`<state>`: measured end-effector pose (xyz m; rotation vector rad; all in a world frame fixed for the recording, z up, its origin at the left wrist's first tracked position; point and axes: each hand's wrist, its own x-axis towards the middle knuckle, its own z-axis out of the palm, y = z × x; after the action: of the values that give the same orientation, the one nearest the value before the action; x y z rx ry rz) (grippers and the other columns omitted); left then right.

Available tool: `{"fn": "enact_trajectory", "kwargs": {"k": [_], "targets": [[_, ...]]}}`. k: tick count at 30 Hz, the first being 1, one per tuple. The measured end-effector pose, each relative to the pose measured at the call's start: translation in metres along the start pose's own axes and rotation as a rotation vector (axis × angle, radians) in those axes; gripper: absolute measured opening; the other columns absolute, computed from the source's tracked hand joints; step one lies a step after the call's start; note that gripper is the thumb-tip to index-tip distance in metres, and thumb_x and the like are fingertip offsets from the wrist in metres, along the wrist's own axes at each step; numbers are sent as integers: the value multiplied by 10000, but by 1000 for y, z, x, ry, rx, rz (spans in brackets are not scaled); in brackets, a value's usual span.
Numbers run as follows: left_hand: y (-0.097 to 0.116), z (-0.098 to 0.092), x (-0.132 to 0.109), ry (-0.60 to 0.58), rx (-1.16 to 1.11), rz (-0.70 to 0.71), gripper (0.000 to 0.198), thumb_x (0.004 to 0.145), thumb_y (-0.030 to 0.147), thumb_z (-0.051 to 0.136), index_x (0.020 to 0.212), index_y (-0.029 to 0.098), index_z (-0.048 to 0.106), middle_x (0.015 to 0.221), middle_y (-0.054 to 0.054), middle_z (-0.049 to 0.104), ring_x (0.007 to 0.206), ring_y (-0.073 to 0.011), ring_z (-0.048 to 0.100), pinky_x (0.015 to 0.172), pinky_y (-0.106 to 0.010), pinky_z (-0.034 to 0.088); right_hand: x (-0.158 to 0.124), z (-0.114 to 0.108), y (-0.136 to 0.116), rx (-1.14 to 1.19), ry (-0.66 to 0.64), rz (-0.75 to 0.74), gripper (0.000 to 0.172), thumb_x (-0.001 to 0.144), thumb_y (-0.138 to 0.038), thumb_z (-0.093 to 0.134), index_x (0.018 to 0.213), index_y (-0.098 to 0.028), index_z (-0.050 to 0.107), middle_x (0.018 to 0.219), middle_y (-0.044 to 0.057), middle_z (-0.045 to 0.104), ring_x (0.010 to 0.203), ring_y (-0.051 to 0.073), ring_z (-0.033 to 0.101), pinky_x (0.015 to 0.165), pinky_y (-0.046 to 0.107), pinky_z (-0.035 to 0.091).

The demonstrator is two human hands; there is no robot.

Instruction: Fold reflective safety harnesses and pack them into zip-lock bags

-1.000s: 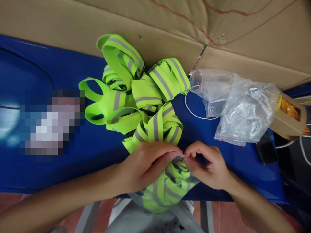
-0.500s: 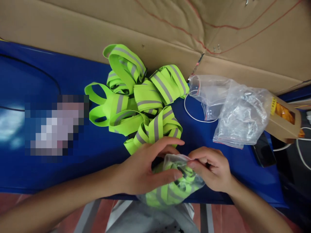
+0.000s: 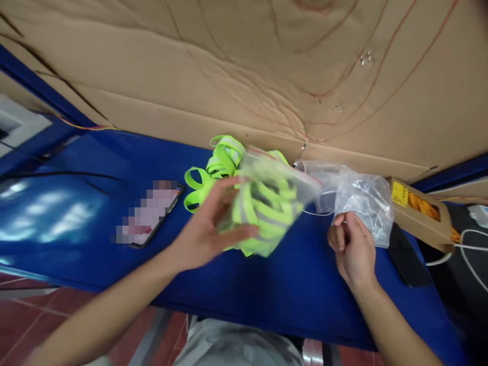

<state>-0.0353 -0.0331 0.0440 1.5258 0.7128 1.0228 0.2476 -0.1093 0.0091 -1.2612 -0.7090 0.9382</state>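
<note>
Gripping the filled bag (image 3: 270, 203) of neon straps, your left hand (image 3: 206, 229) holds it raised over the blue table (image 3: 76, 213), loose straps (image 3: 217, 162) at its 11 o'clock. Right hand (image 3: 353, 249) curled at 6 o'clock of the empty bags (image 3: 362, 195); whether it pinches them, cannot tell.

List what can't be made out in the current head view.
Head view only.
Phone screen: pixelated.
Bagged bands in left hand: motion-blurred, count unreadable.
Loose bands: mostly hidden behind that bag.
Right hand: curled fingers hide whether it pinches the empty bags.
Brown box: label too small.
</note>
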Motion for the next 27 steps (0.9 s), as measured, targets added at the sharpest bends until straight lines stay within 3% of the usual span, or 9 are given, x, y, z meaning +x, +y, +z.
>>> {"fn": "enact_trajectory", "kwargs": {"k": [3, 7, 12, 15, 18, 21, 24, 26, 27], "targets": [[11, -52, 22, 444, 95, 231, 609, 759, 252, 921, 1279, 318, 611, 1377, 6, 647, 1262, -203, 642, 1026, -357, 588, -6, -1, 6, -36, -50, 7, 385, 997, -522, 639, 802, -190, 647, 434, -78, 364, 412, 69, 307, 441, 215, 264], [3, -139, 42, 706, 216, 150, 698, 662, 399, 958, 1245, 323, 581, 1285, -22, 685, 1129, -259, 716, 873, -460, 590, -13, -3, 17, -155, -135, 0, 401, 1011, -542, 614, 825, -190, 655, 460, -74, 395, 434, 76, 363, 471, 221, 305], [-34, -217, 46, 877, 345, -23, 814, 596, 446, 939, 1297, 275, 562, 1244, -60, 730, 1289, -326, 672, 863, -433, 471, -14, 3, 15, -321, -215, -64, 483, 989, -626, 588, 798, -188, 656, 469, -65, 415, 447, 93, 402, 478, 234, 337], [-57, -235, 49, 758, 409, -103, 750, 600, 545, 895, 1199, 176, 635, 1128, -152, 766, 1195, -327, 728, 866, -450, 455, -14, 8, 12, -380, -246, -91, 531, 967, -675, 579, 779, -185, 656, 473, -58, 426, 444, 98, 416, 472, 238, 355], [-64, -236, 55, 674, 587, -41, 721, 556, 598, 899, 1093, 161, 698, 1141, -175, 763, 1251, -336, 694, 958, -460, 460, -14, 9, 14, -418, -277, -108, 539, 970, -679, 568, 777, -184, 658, 483, -54, 439, 451, 100, 433, 481, 240, 373], [-50, -218, 58, 654, 690, 26, 705, 525, 625, 913, 1053, 192, 736, 1235, -143, 743, 1465, -374, 501, 1154, -478, 376, -14, 8, 18, -452, -302, -117, 517, 991, -649, 556, 789, -185, 664, 504, -49, 459, 469, 103, 464, 496, 241, 381], [-24, -173, 48, 525, 780, 83, 697, 735, 690, 792, 1212, 187, 722, 1357, -108, 694, 1497, -358, 448, 1257, -469, 283, -15, 6, 21, -484, -328, -123, 497, 1012, -617, 540, 802, -185, 670, 517, -46, 472, 475, 106, 486, 500, 243, 371], [-8, -129, 34, 289, 860, 76, 595, 963, 607, 610, 1354, 162, 660, 1405, -79, 663, 1422, -318, 531, 1243, -469, 336, -16, 5, 22, -511, -345, -139, 489, 1023, -599, 532, 808, -184, 676, 524, -45, 478, 478, 105, 492, 505, 245, 367], [-1, -105, 25, 202, 870, 75, 534, 991, 567, 595, 1348, 177, 669, 1342, -62, 698, 1314, -287, 618, 1189, -447, 414, -16, 5, 23, -529, -354, -151, 486, 1028, -590, 528, 810, -183, 681, 528, -44, 482, 480, 105, 492, 509, 246, 365]]}}
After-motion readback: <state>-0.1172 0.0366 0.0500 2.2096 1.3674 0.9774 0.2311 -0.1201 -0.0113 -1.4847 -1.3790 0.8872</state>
